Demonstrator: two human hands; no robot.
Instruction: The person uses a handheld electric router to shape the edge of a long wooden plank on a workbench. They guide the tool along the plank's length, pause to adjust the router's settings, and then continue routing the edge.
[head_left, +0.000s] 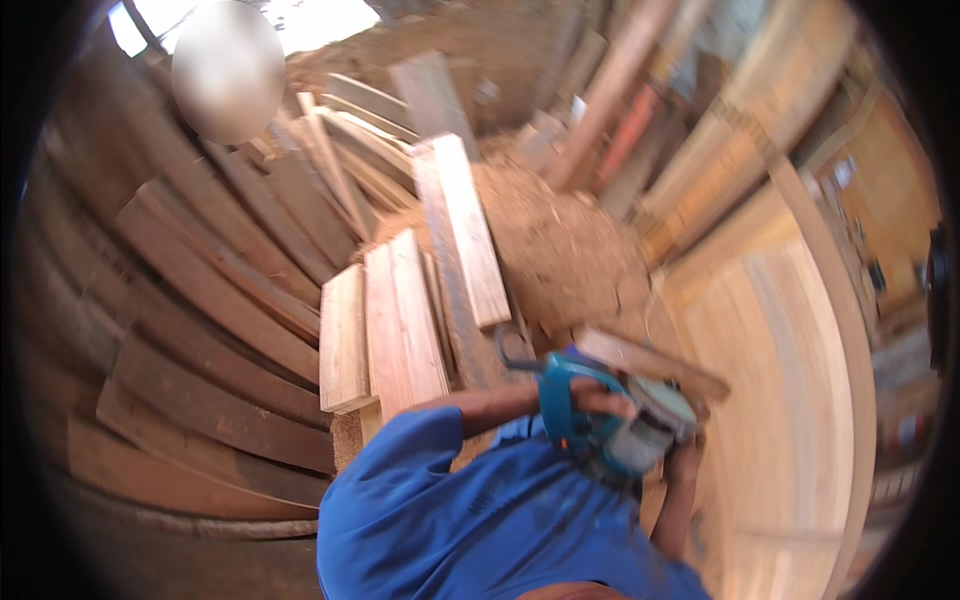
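A teal and grey circular saw (pixel 625 425) is held tilted in front of my blue shirt, its round metal guard turned up and to the right. My left hand (pixel 605 400) is closed round its teal handle (pixel 560 395). At the saw's right side, my right hand (pixel 685 455) appears curled against its edge, though blur and the saw hide most of its fingers. A dark cord (pixel 510 352) leaves the back of the handle. Just beyond the saw, a short wooden strip (pixel 655 362) lies slantwise, close to the guard.
Pale sawn boards (pixel 405 310) and a long plank (pixel 470 230) lie ahead to the left. Dark boards (pixel 220 400) are stacked along the left side. A wide wooden panel (pixel 770 370) stands close on the right. Sawdust (pixel 560 240) covers the ground ahead.
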